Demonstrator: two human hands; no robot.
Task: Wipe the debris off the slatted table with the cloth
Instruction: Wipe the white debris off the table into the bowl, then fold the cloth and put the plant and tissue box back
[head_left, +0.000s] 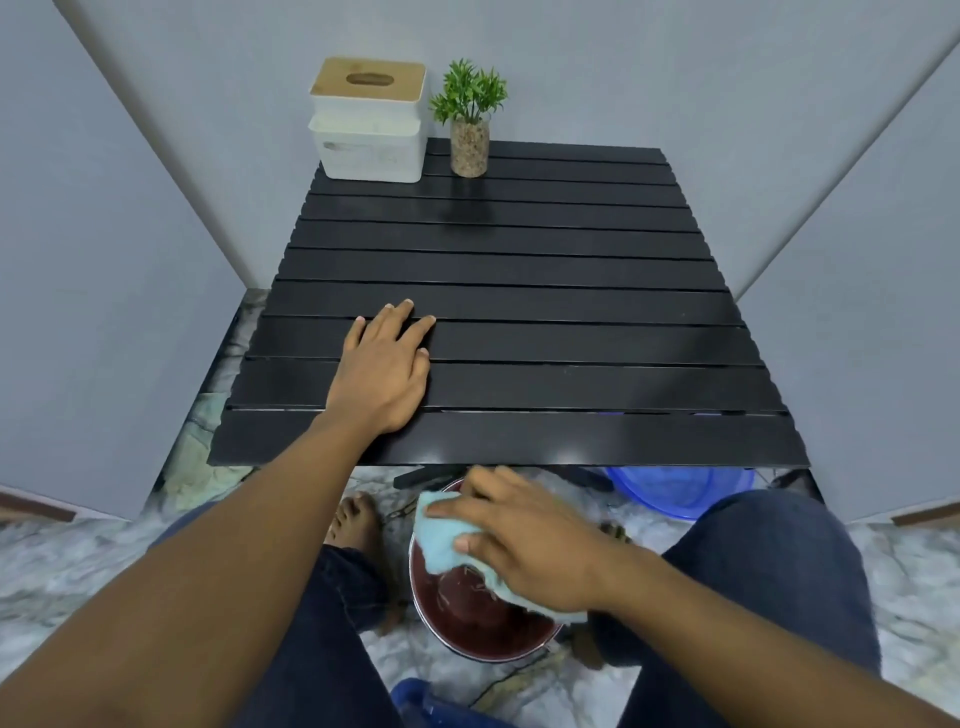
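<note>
The black slatted table (545, 312) fills the middle of the view. Its slats look bare, and I can make out no debris on them. My left hand (387, 369) lies flat on the near left slats, fingers slightly apart, holding nothing. My right hand (524, 540) is below the table's front edge, gripping a light blue cloth (441, 540). The cloth hangs over a dark red bucket (467, 623) on the floor between my knees. Small pale bits lie inside the bucket.
A white tissue box with a wooden lid (369, 122) and a small potted plant in a glass (470, 119) stand at the table's far left. A blue basin (675, 493) sits under the table's right side. Grey walls close in on both sides.
</note>
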